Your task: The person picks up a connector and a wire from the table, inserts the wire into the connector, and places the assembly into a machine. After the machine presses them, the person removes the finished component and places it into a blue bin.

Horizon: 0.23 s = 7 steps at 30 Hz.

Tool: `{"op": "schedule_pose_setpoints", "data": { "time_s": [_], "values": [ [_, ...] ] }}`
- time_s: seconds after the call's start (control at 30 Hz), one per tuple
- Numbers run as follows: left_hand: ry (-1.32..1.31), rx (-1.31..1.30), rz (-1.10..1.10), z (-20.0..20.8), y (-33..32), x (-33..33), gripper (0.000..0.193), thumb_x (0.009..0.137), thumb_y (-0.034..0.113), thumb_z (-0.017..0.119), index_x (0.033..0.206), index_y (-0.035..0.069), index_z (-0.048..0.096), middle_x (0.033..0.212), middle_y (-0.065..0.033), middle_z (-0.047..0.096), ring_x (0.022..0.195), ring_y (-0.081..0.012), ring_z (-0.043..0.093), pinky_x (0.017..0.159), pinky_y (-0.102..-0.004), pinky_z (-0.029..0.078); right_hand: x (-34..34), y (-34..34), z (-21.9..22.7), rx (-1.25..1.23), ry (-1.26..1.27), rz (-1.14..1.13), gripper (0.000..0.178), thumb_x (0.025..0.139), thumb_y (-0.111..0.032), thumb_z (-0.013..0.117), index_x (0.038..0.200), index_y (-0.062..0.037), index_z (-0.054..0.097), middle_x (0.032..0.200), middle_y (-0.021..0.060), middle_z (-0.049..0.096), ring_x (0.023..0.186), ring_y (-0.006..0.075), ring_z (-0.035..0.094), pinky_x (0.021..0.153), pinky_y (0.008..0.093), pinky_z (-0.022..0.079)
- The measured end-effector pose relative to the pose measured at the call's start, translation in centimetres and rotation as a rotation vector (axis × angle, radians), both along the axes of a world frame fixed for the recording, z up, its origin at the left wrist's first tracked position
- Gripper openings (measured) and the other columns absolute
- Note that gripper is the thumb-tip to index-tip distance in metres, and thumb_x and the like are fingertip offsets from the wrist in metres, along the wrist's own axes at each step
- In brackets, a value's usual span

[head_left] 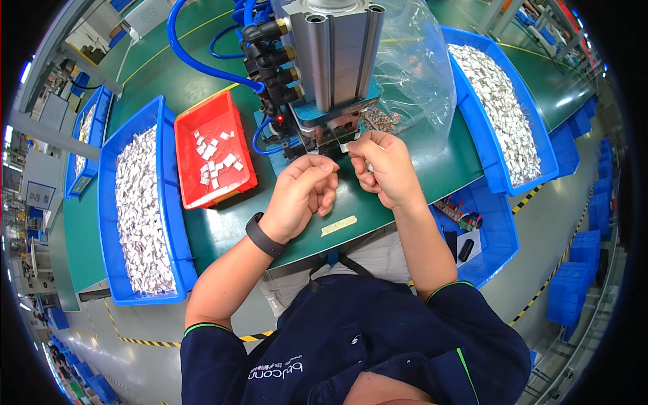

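Note:
My right hand pinches a small flat white piece between thumb and forefinger, right at the front of a pneumatic press. More white shows among its curled fingers, too small to make out. Close by on the left, my left hand has its thumb against the forefinger and the other fingers curled in; whether anything sits in that pinch is hidden. A dark band circles the left wrist. The press has a grey metal cylinder, black fittings and blue air hoses, with a small red light glowing on its left side.
A red tray with scattered white pieces stands left of the press. Beyond it is a long blue bin heaped with such pieces; another full blue bin stands right. Clear plastic lies behind the press. Tape marks the green table's front.

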<state>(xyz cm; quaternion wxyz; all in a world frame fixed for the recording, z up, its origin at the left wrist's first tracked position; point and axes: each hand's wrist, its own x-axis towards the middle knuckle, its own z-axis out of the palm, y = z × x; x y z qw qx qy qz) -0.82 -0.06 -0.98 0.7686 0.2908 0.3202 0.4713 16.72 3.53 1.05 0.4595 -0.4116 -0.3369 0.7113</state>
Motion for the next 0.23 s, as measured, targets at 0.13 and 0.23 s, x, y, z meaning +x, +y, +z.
{"op": "schedule_pose_setpoints", "data": {
  "time_s": [0.13, 0.23],
  "values": [
    [0.025, 0.001, 0.005, -0.10, 0.00, 0.05, 0.016, 0.095, 0.016, 0.053, 0.101, 0.001, 0.056, 0.078, -0.0070, 0.055, 0.056, -0.0132, 0.049, 0.047, -0.0253, 0.039, 0.05, -0.05, -0.06, -0.002, 0.005, 0.005, 0.016, 0.082, -0.013, 0.065, 0.080, -0.0022, 0.054, 0.061, 0.0011, 0.051, 0.042, 0.0039, 0.040, 0.034, 0.0200, 0.025],
    [0.031, 0.004, 0.002, -0.10, 0.01, 0.00, 0.017, 0.095, 0.016, 0.053, 0.101, 0.001, 0.056, 0.079, -0.0071, 0.055, 0.057, -0.0134, 0.049, 0.047, -0.0260, 0.039, 0.08, -0.04, -0.23, 0.004, 0.008, 0.004, 0.016, 0.083, -0.013, 0.065, 0.080, -0.0023, 0.054, 0.061, 0.0012, 0.051, 0.042, 0.0041, 0.040, 0.034, 0.0201, 0.025]
  ]
}}
